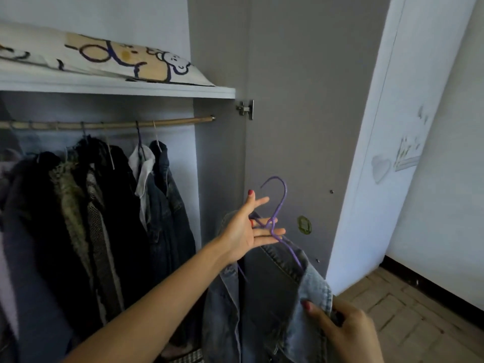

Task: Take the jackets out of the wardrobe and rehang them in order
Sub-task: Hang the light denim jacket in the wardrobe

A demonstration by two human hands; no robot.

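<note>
A grey-blue denim jacket (264, 305) hangs on a purple wire hanger (277, 205) in front of the open wardrobe door. My left hand (246, 231) carries the hanger by its neck, which passes between my straight, spread fingers. My right hand (340, 334) grips the jacket's collar at the lower right. Inside the wardrobe, several dark jackets (104, 210) hang from a wooden rail (110, 124); the rightmost is a dark denim jacket (167, 205) over a white garment.
A shelf (117, 89) above the rail carries a cartoon-printed pillow (104, 58). The grey open wardrobe door (301, 127) stands right behind the held jacket. The rail's right end near the side panel is bare. A white wall and tiled floor (419, 323) lie to the right.
</note>
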